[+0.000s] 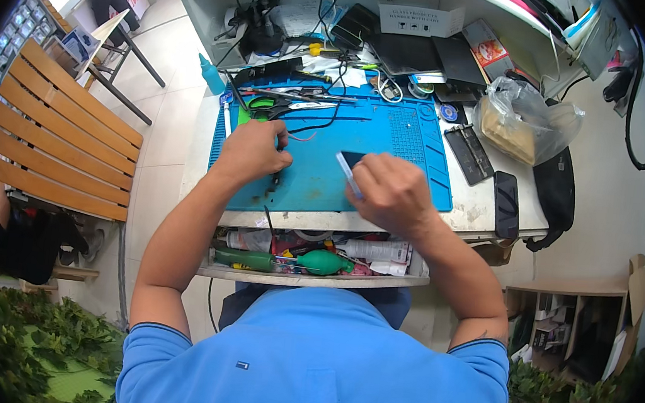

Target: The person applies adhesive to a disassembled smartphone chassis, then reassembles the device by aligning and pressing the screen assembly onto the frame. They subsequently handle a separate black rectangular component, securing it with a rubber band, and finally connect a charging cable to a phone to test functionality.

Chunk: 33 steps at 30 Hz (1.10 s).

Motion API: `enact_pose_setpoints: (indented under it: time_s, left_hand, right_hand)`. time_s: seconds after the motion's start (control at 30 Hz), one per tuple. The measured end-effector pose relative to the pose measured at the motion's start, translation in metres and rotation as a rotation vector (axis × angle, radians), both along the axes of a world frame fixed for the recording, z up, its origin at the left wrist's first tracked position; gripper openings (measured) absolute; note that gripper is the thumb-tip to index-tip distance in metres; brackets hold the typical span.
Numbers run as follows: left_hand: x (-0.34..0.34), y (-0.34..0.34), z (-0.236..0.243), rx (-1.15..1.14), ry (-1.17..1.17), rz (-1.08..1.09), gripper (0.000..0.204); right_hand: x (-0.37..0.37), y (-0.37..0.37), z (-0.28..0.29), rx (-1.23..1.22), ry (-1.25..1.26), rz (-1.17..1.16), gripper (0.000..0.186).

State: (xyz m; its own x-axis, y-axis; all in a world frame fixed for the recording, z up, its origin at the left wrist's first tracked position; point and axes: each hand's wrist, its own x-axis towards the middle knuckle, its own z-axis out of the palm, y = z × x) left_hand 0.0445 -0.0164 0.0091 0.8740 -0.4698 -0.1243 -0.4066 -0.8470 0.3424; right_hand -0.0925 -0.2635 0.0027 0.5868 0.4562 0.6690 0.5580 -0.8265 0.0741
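Observation:
Over the left part of a blue repair mat [317, 174], my left hand [254, 150] is closed in a pinch. Whatever its fingertips hold is hidden; a small dark piece [274, 180] shows right beside them. My right hand [392, 193] grips a slim phone-like slab [347, 171], tilted up, with a dark face and a pale edge. Scissors with black and green handles [265, 107] lie just beyond my left hand, among several thin tools. A thin reddish wire [303, 137] rests on the mat between my hands.
Below the worktop, an open drawer [315, 281] holds a green squeeze bulb [323, 261] and tubes. A teal bottle [211, 76] stands back left. On the right are a phone frame [468, 154], a black phone [505, 204] and a plastic bag [528, 122]. A slatted bench [57, 133] and two people are left.

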Motion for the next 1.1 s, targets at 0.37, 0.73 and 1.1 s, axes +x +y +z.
enact_pose_setpoints:
  time_s: [0.37, 0.73, 1.1]
  left_hand:
    - [0.000, 0.062, 0.017, -0.114, 0.018, 0.007, 0.043]
    - [-0.009, 0.139, 0.047, -0.478, 0.065, -0.066, 0.013]
    - [-0.026, 0.100, 0.001, -0.443, 0.121, 0.017, 0.028]
  right_hand:
    - [0.017, 0.039, -0.031, -0.039, 0.210, 0.002, 0.042]
    - [0.035, 0.027, -0.014, 0.056, 0.559, 0.013, 0.052]
    - [0.037, 0.012, -0.017, 0.618, 0.302, -0.027, 0.069]
